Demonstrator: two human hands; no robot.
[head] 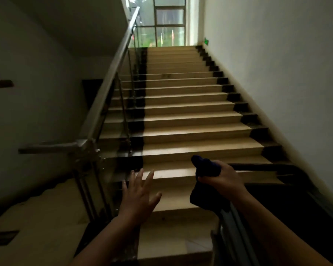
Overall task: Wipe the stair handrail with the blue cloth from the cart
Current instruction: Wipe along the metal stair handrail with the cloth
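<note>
My right hand (222, 174) is closed around a bunched dark blue cloth (204, 181), which hangs below my fist above the lowest steps. My left hand (138, 192) is open with fingers spread, empty, hovering over the bottom steps to the right of the railing. The metal stair handrail (112, 77) climbs on the left side of the flight up toward the window, with a flat horizontal section (50, 146) at its lower end. Neither hand touches the handrail. A dark cart (288, 189) fills the lower right, its rim beneath my right forearm.
Beige steps with dark edge strips (181, 120) rise to a landing with a large window (169, 22). A white wall (277, 73) runs along the right. Glass panels and metal posts (123, 116) stand under the rail. A lower flight (37, 204) drops away at the left.
</note>
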